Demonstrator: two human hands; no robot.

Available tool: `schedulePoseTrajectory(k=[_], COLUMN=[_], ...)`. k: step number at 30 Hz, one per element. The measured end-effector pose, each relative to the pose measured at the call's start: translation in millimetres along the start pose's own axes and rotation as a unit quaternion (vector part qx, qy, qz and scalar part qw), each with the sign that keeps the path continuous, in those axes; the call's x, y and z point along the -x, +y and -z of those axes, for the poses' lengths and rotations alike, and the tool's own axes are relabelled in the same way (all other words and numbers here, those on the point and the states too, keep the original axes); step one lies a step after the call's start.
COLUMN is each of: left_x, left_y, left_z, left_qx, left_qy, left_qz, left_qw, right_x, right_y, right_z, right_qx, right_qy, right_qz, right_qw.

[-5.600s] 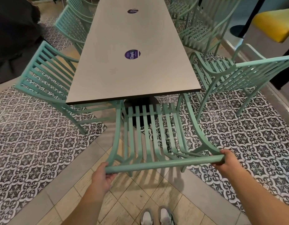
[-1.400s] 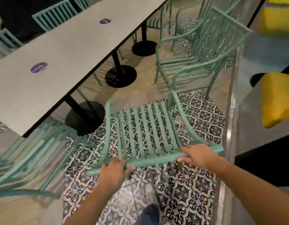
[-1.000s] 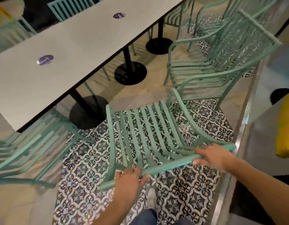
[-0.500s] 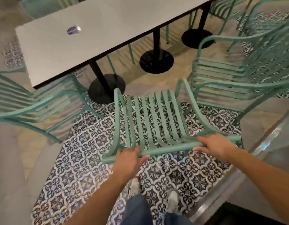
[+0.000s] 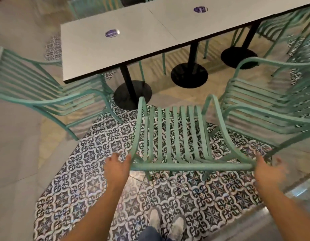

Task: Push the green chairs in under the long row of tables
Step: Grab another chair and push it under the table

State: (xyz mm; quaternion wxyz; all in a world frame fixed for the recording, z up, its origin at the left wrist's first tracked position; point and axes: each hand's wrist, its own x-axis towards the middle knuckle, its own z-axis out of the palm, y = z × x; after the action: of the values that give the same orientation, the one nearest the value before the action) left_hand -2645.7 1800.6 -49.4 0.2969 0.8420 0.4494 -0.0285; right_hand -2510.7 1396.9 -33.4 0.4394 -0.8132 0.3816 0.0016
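Note:
A green slatted chair (image 5: 175, 136) stands on the patterned floor directly before me, its seat facing the long side of the grey row of tables (image 5: 133, 44) and still short of the table edge. My left hand (image 5: 116, 169) is at the left end of the chair's top rail, fingers straight, thumb against the corner. My right hand (image 5: 267, 171) is blurred at the rail's right end with its fingers spread, not wrapped around the rail.
Another green chair (image 5: 37, 94) sits at the table's short end on the left. A third green chair (image 5: 265, 108) stands close on the right, pulled out. Black pedestal bases (image 5: 132, 94) stand under the tables. A shiny ledge (image 5: 298, 188) runs along the right.
Both hands slid off the top of the rail out to its two ends and loosened. The chair now stands squarer to the table's long side.

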Motion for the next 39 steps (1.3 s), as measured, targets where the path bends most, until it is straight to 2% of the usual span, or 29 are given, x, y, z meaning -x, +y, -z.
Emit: schedulePoseTrajectory(k=[1,2,3,4,6,8,9,11,15,20,23,27,33,39], left_x=[-5,-6,-5,-5,-3,-2,-1,-2,-10,-10,-11,-10,-38,-75], left_y=[-7,-12,-14,-12,2,12,17,15,6,3,2,30,54,67], left_z=[4,7,10,10,13,10,11,11,13,24,32,38,27,9], left_qx=[0.121,0.235,0.336,0.404,0.492,0.573,0.599,0.618,0.636,0.638,0.646,0.672,0.659,0.661], left_qy=[-0.037,-0.093,-0.159,-0.203,-0.230,-0.215,-0.213,-0.227,-0.247,-0.206,-0.186,-0.142,-0.094,-0.062], left_qz=[0.104,0.198,0.263,0.298,0.316,0.331,0.334,0.341,0.351,0.366,0.341,0.326,0.342,0.363], left_qw=[0.987,0.947,0.890,0.841,0.778,0.718,0.696,0.671,0.641,0.646,0.657,0.649,0.663,0.654], right_x=[1,1,-1,-5,-11,-14,-12,-12,-15,-22,-19,-24,-51,-79], right_y=[0,1,-1,-5,-10,-9,-10,-9,-13,-32,-52,-93,-147,-185], right_z=[0,-2,-6,-10,-21,-27,-26,-23,-26,-47,-64,-82,-113,-152], right_qx=[-0.132,-0.240,-0.320,-0.365,-0.395,-0.375,-0.364,-0.347,-0.320,-0.306,-0.291,-0.316,-0.299,-0.252], right_qy=[-0.039,-0.098,-0.145,-0.165,-0.157,-0.158,-0.164,-0.169,-0.168,-0.176,-0.203,-0.254,-0.291,-0.275], right_qz=[-0.145,-0.238,-0.290,-0.311,-0.307,-0.300,-0.295,-0.282,-0.280,-0.290,-0.280,-0.257,-0.264,-0.279], right_qw=[0.980,0.936,0.890,0.862,0.852,0.863,0.868,0.878,0.889,0.889,0.892,0.877,0.870,0.885])
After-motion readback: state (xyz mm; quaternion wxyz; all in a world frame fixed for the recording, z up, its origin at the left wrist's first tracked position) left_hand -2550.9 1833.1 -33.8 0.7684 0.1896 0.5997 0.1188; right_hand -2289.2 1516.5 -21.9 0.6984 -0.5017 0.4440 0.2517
